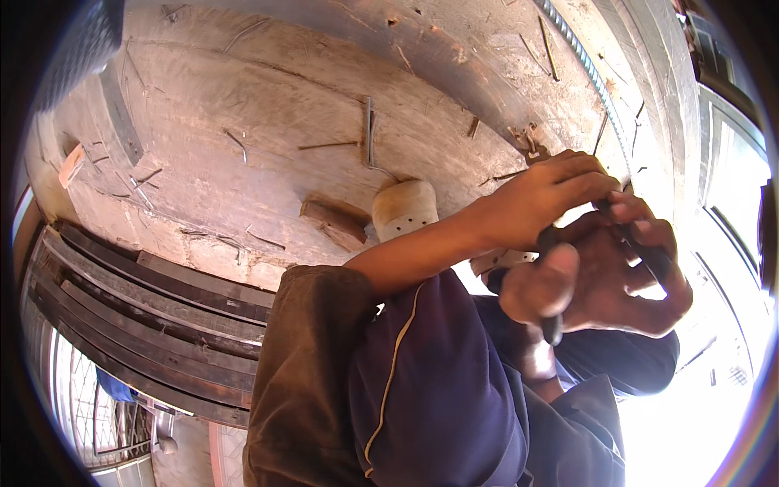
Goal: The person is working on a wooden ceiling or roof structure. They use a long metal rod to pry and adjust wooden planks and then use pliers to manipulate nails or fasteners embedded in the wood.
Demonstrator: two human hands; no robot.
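Above the floor's (284,93) right edge, the right hand (604,280) curls round a dark tool (553,331) (partly hidden), the left hand (548,199) bent over it, probably for steadiness; whether the left pinches it I cannot tell. A ribbed bar (586,63) lies just beyond.

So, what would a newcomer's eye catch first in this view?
Probably the person's two bare hands, left hand and right hand, close together right of centre, with a slender dark object in the right one. Next, the ribbed grey metal bar curving down the upper right. Then the cream shoe with small round holes near the middle, just beyond the left forearm.
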